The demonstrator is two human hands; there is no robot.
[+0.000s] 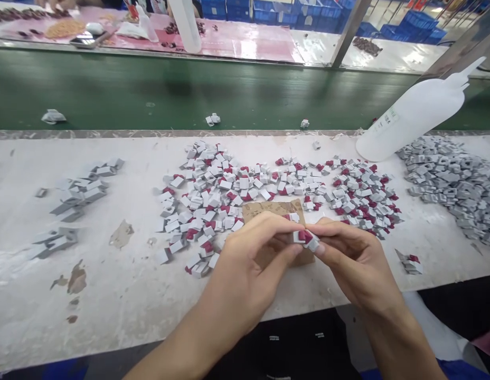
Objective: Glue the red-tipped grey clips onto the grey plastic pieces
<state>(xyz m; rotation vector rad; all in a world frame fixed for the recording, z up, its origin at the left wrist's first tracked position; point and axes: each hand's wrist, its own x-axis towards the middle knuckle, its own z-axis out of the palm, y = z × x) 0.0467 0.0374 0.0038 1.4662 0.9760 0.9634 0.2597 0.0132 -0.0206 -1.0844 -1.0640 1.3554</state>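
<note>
Between my two hands is a small grey and dark red plastic part point(305, 238). My left hand point(255, 258) pinches its left side between thumb and fingers. From the right, my right hand point(350, 253) grips its other end with thumb and forefinger. A piece of brown cardboard point(264, 209) lies on the table under the hands. Behind it spreads a loose heap of similar grey and red parts point(229, 184). One more red and grey part point(411, 262) rests to the right of my right hand.
A white squeeze bottle point(415, 116) leans at the back right, beside a pile of plain grey parts point(454, 184). Grey pieces point(81, 192) stand in groups on the left. Beyond the table point(122, 295) runs a green conveyor belt point(122, 89) with several small pieces on it.
</note>
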